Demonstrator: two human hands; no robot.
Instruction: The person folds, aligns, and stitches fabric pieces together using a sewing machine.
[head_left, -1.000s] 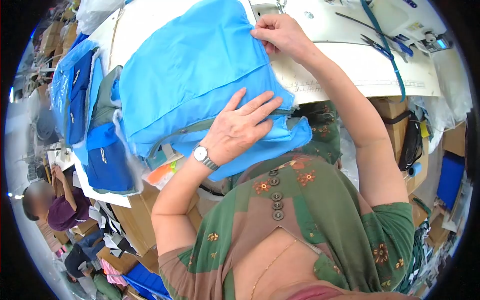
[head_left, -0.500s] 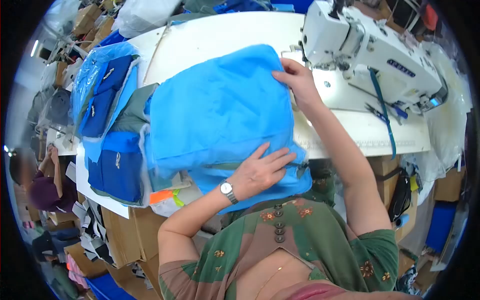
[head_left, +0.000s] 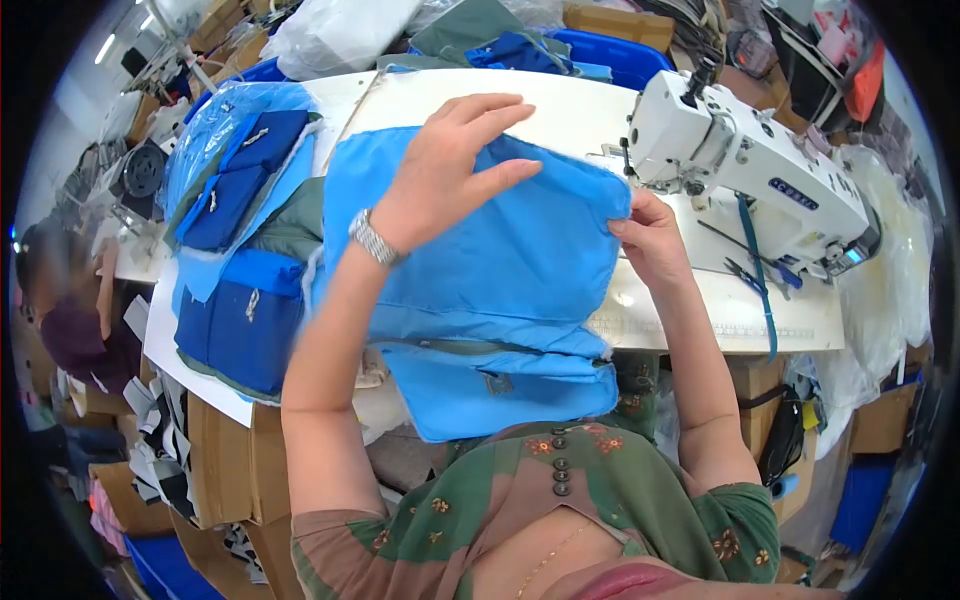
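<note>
A light blue fabric piece (head_left: 480,260) lies spread over the sewing table, its lower flap hanging over the front edge toward my lap. My right hand (head_left: 652,238) pinches its right edge near the upper corner, thumb on top. My left hand (head_left: 455,160), wearing a wristwatch, hovers over the upper part of the fabric with its fingers stretched out and nothing in them. Just to the right of my right hand stands the white sewing machine (head_left: 745,150). On the hanging flap a small greyish patch (head_left: 498,384) shows.
Dark blue pouches with zippers (head_left: 245,320) lie at the left of the table (head_left: 430,95). Snips (head_left: 745,275) and a teal strap (head_left: 768,310) are under the machine's arm. A blue bin (head_left: 620,55) stands behind. Another person (head_left: 85,310) sits far left; cardboard boxes (head_left: 220,460) stand below.
My left hand has lifted off the lower fabric and moved up and left over its top. My right hand still grips the right edge, now lower in view. The view has tilted upward.
</note>
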